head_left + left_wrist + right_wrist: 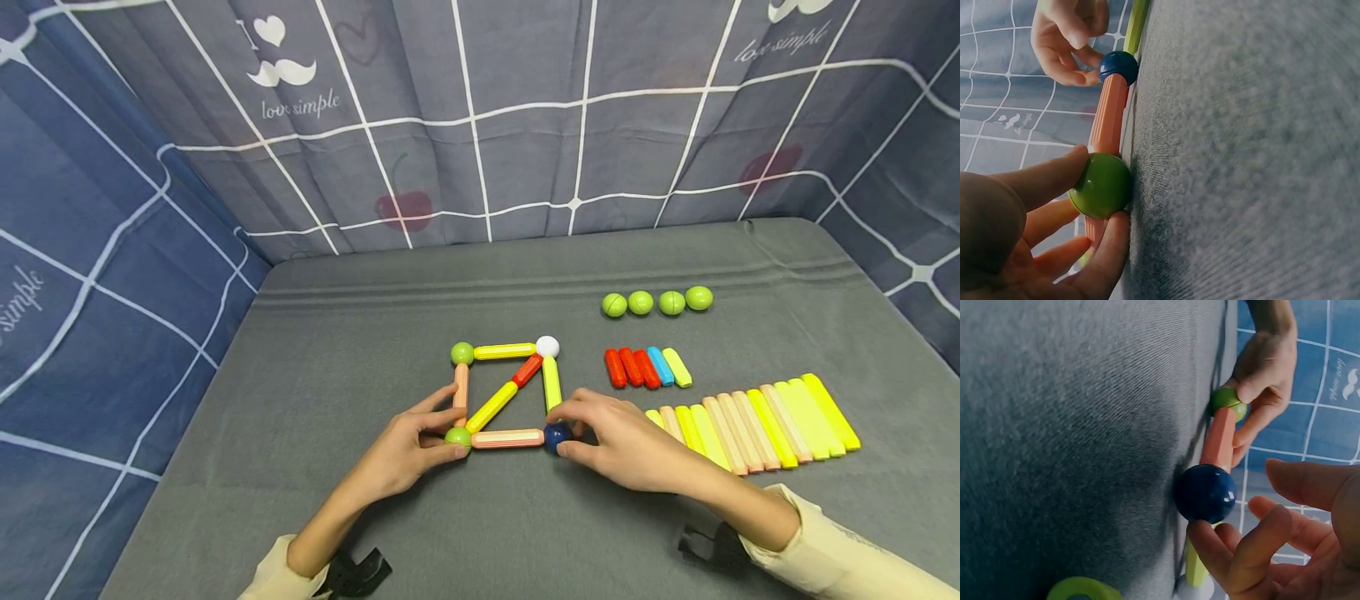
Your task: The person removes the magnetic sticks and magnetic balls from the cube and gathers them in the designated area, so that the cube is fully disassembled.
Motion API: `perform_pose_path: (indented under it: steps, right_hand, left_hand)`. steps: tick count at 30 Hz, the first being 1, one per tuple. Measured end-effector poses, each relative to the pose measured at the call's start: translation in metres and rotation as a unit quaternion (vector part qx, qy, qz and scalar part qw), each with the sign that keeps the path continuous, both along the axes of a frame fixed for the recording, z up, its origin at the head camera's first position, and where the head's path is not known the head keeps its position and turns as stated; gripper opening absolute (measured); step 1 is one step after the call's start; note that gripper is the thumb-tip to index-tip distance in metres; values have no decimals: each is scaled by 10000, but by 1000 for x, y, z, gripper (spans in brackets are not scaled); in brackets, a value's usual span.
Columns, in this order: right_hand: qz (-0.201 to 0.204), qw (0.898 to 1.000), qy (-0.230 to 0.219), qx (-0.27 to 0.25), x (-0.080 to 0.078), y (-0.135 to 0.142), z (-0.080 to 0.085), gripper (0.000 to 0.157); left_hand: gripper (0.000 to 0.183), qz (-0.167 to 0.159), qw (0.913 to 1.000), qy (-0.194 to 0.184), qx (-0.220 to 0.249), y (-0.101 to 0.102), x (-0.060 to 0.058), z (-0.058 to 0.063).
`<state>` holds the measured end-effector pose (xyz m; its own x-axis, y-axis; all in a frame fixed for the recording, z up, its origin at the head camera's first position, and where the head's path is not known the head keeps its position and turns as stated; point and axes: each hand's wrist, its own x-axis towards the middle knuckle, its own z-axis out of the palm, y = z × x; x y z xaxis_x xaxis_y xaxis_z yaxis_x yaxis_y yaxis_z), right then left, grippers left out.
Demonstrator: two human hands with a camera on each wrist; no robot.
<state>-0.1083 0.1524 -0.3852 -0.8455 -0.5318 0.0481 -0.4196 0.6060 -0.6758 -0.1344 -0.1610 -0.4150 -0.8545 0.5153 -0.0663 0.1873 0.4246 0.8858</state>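
On the grey cloth lies a square of rods and balls with a diagonal of a yellow rod (492, 407) and a short red rod (528, 371). My left hand (408, 450) pinches the near-left green ball (1101, 186) between thumb and fingers. A pink rod (508, 438) joins that ball to the dark blue ball (1204, 494) at the near-right corner. There my right hand (630, 442) touches the blue ball with a fingertip, its thumb apart from it in the right wrist view. A white ball (547, 347) and another green ball (462, 353) form the far corners.
Right of the square, several yellow and pink rods (765, 425) lie in a row. Behind them are short red, blue and yellow-green rods (647, 367), then several green balls (671, 302). A checked curtain (525, 158) borders the surface at the back and sides.
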Motion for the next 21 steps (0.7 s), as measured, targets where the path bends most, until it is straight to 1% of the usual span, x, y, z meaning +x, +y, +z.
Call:
perform_pose_path:
  steps: [2,7,11,16,18,21]
  right_hand:
    - [1,9999,-13,170,-1,-3,-2,25]
    - [-89,9992,-69,392,-2,-9,-5,26]
    - [-179,9985,41,506,-3,-16,-8,27]
    - [-297,9976,130,613,-5,-19,-9,23]
    - [-284,9977,106,613,-5,-18,-9,22]
    - [-143,9984,64,539,-4,-17,-8,20]
  left_hand:
    - [54,1,10000,-13,15,0,0,0]
    - [54,21,10000,-31,42,0,0,0]
    - [53,69,10000,-8,43,-1,0,0]
    - [53,75,9999,11,76,-1,0,-1]
    - [54,57,9999,8,102,0,-1,-1]
    - [53,64,9999,-2,119,1,0,-2]
